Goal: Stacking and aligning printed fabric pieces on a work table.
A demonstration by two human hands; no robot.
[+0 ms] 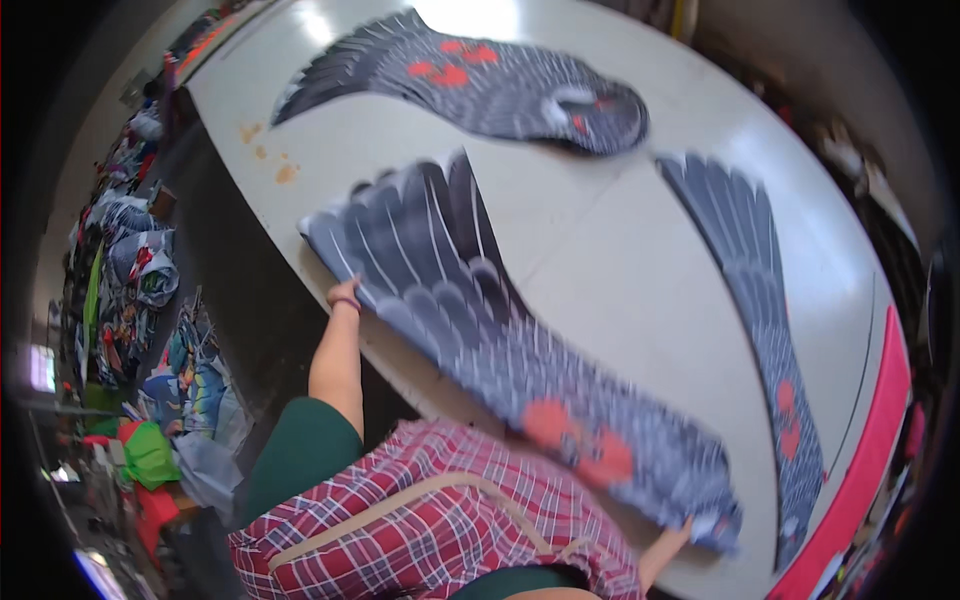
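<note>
A large cut fabric piece (pixel 470 300), printed with dark grey feathers and red patches, lies slantwise across the near side of the pale table, its edge reaching over the rim. My left hand (pixel 345 292) is closed on its near edge by the broad feathered end. At the narrower right end my right hand (pixel 678 536) pinches the fabric's near edge; part of that hand is hidden. A second bird-printed piece (pixel 500 85) rests at the far side. To the right lies a narrow feather-printed piece (pixel 755 290).
The pale table (pixel 590 240) has a curved-looking left edge. A pink-red strip (pixel 850 470) runs along the right rim. Heaps of coloured fabric (pixel 140 255) and a green piece (pixel 150 455) lie to the left, beyond the dark floor (pixel 235 270).
</note>
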